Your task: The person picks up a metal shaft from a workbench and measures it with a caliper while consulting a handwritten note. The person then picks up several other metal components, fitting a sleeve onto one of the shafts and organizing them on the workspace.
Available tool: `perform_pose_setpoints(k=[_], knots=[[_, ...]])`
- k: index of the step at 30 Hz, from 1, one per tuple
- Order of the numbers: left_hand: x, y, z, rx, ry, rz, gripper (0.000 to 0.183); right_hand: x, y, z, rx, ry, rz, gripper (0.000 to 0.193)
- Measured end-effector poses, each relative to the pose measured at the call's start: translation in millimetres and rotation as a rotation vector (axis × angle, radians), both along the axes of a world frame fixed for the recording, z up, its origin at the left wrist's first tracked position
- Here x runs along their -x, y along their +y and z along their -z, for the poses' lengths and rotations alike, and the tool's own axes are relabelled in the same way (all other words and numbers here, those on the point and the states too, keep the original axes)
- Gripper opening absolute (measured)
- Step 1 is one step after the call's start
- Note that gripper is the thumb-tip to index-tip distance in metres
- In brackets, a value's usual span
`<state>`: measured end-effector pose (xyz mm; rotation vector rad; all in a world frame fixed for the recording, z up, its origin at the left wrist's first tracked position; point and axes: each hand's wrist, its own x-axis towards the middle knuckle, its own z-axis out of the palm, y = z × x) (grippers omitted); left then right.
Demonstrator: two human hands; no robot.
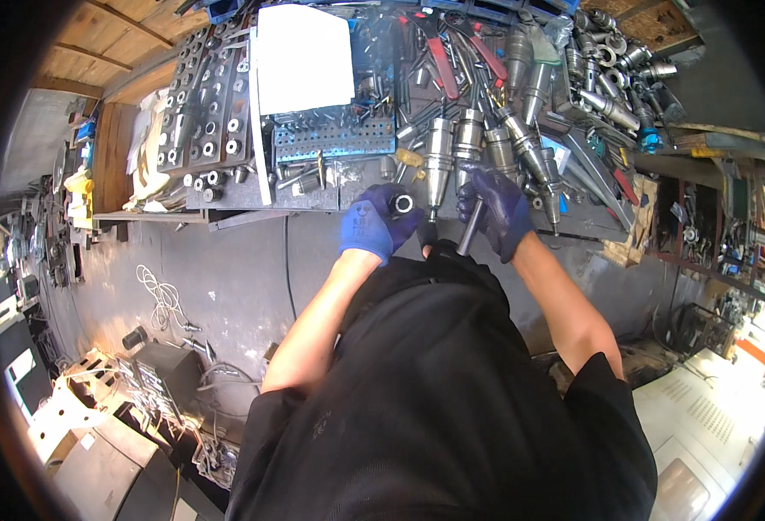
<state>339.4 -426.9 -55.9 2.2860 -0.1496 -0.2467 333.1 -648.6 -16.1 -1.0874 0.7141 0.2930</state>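
Both of my hands wear blue-purple gloves and are held at the front edge of the workbench. My left hand [372, 224] is closed around a small round metal part [403, 204], whose pale ring-shaped end with a dark hole points upward. A slim grey metal rod [470, 228] is gripped in my right hand [500, 213], slanting down toward my body. The rod and the ring-ended part are apart. Between and just beyond the hands, steel tool holders [439, 161] lie on the bench, their tapered ends toward me.
A blue perforated rack [335, 141] and white sheet [304, 61] are beyond my left hand. Further left, a slanted rack [209, 104] holds round metal parts. Red-handled wrenches [441, 68] lie at the back. More holders fill a box [604, 82] at right.
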Motion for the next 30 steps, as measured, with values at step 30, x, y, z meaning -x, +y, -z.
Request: perform_pose_setpoints(k=[30], knots=[[8.6,-23.4,-25.2,0.127,-0.094,0.013,0.047,-53.4,-35.5,15.8,1.608,0.190,-0.647,0.034]])
